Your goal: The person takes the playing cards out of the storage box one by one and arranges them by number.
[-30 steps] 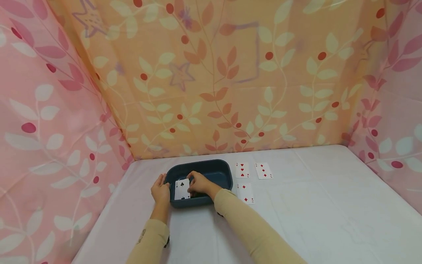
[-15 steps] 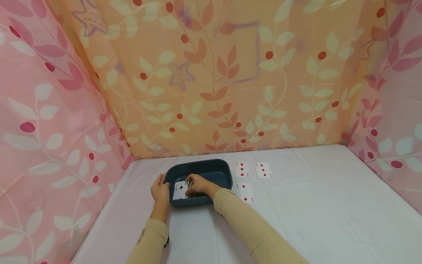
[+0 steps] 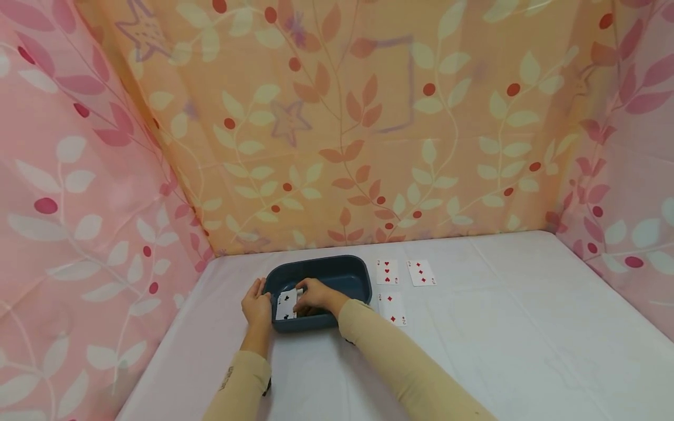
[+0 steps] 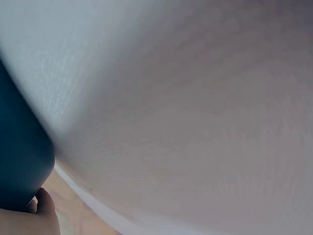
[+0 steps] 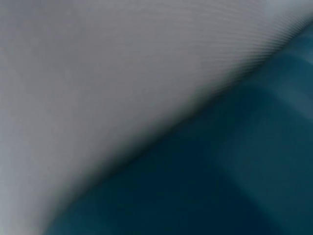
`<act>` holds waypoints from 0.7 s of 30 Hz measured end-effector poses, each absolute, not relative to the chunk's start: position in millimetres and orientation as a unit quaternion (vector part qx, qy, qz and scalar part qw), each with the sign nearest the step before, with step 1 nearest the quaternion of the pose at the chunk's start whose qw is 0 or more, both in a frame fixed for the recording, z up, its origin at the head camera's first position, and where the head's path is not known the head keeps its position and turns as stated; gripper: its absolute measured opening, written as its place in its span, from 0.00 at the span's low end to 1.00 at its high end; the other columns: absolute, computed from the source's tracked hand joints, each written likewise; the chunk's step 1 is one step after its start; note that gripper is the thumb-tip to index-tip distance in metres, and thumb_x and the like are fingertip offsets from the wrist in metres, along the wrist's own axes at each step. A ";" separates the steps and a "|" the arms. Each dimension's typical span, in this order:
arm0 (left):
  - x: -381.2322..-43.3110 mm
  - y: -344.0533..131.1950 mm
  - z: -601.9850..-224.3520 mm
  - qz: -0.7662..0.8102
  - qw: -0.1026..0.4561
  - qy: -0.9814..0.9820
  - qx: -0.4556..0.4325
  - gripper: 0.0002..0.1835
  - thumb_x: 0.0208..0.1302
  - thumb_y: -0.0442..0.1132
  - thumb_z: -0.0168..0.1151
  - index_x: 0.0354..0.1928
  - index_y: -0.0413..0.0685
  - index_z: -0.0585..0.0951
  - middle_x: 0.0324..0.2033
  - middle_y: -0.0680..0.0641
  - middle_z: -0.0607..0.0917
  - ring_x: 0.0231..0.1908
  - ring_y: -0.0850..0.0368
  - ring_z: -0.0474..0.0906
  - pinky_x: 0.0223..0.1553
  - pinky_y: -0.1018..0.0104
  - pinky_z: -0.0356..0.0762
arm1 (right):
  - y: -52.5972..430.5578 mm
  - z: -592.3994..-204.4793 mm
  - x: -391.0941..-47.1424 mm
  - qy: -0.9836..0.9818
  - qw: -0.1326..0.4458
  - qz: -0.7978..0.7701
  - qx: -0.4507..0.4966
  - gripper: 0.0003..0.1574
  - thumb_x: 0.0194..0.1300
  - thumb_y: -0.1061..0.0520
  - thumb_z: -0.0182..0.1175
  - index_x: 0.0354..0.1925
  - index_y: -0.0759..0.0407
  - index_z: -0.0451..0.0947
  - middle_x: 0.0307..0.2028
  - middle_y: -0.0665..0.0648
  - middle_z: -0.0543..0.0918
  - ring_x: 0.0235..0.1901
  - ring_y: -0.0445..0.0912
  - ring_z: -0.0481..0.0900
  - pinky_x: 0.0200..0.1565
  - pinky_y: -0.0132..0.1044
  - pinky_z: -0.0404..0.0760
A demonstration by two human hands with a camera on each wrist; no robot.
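My left hand (image 3: 258,305) grips the left end of a dark blue rectangular tub (image 3: 316,323), thumb near the rim and fingers along the outside. In the left wrist view, part of that hand (image 4: 29,223) shows against the tub's wall (image 4: 19,147). Reaching inside, my right hand (image 3: 316,295) pinches the right edge of playing cards (image 3: 285,305), whose top face bears black clubs. They sit at the tub's left end; how many there are cannot be told. Only the tub's blurred side (image 5: 220,161) and white cloth fill the right wrist view.
Face up to the tub's right lie a three of hearts (image 3: 387,272), a three of diamonds (image 3: 422,273) and a two of diamonds (image 3: 392,309). White cloth (image 3: 500,339) covers the table. Patterned fabric (image 3: 347,117) hangs behind and at both sides.
My right hand and the club cards have shifted slightly left inside the tub, and the cards' angle has changed. My left hand and the tub have stayed put.
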State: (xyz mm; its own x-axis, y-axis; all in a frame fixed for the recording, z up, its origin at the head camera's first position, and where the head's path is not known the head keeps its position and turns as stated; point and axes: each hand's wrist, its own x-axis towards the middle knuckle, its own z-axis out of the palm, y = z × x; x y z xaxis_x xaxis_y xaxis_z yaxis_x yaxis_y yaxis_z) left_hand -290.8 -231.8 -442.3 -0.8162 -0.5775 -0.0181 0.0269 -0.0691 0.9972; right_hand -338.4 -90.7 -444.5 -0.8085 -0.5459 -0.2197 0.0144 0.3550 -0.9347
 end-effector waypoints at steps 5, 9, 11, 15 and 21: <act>-291.1 -230.9 -442.0 -0.701 0.214 -0.646 0.214 0.30 0.64 0.17 0.41 0.70 0.29 0.59 0.66 0.35 0.66 0.69 0.46 0.58 0.68 0.57 0.55 | -94.2 -442.9 -337.0 0.787 0.254 -0.539 -0.158 0.38 0.56 0.68 0.68 0.63 0.67 0.66 0.33 0.63 0.84 0.30 0.53 0.85 0.35 0.43 0.84; -291.1 -228.5 -441.6 -0.704 0.210 -0.644 0.213 0.30 0.65 0.18 0.41 0.70 0.30 0.59 0.67 0.35 0.66 0.69 0.46 0.58 0.68 0.57 0.55 | -96.0 -443.0 -336.0 0.803 0.241 -0.523 -0.154 0.42 0.54 0.68 0.70 0.65 0.68 0.63 0.32 0.60 0.81 0.26 0.49 0.81 0.32 0.41 0.83; -291.8 -228.3 -441.9 -0.701 0.213 -0.645 0.215 0.29 0.66 0.18 0.42 0.70 0.30 0.60 0.66 0.35 0.66 0.69 0.47 0.58 0.68 0.58 0.55 | -96.2 -444.1 -336.2 0.806 0.236 -0.522 -0.147 0.42 0.54 0.69 0.69 0.65 0.69 0.63 0.30 0.60 0.81 0.25 0.49 0.81 0.31 0.41 0.83; -293.3 -229.8 -443.3 -0.692 0.223 -0.651 0.220 0.28 0.66 0.18 0.43 0.69 0.29 0.62 0.65 0.35 0.67 0.68 0.46 0.60 0.68 0.58 0.55 | -94.7 -445.8 -337.1 0.802 0.236 -0.532 -0.138 0.40 0.55 0.71 0.67 0.65 0.71 0.63 0.29 0.61 0.82 0.27 0.51 0.83 0.32 0.42 0.84; -293.5 -231.7 -444.8 -0.698 0.226 -0.646 0.214 0.29 0.65 0.17 0.42 0.69 0.28 0.61 0.65 0.34 0.67 0.68 0.46 0.60 0.68 0.57 0.57 | -88.1 -444.0 -335.6 0.784 0.237 -0.554 -0.148 0.41 0.54 0.72 0.67 0.65 0.70 0.64 0.27 0.63 0.84 0.28 0.53 0.85 0.32 0.43 0.84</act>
State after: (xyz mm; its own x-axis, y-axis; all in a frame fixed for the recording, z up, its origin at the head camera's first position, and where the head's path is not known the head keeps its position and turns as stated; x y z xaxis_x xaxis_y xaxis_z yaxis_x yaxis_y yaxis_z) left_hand -293.5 -231.7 -444.8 -0.8071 -0.5904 -0.0066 0.0390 -0.0646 0.9971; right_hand -335.6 -88.1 -444.0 -0.8445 -0.4937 -0.2076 0.0305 0.3426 -0.9390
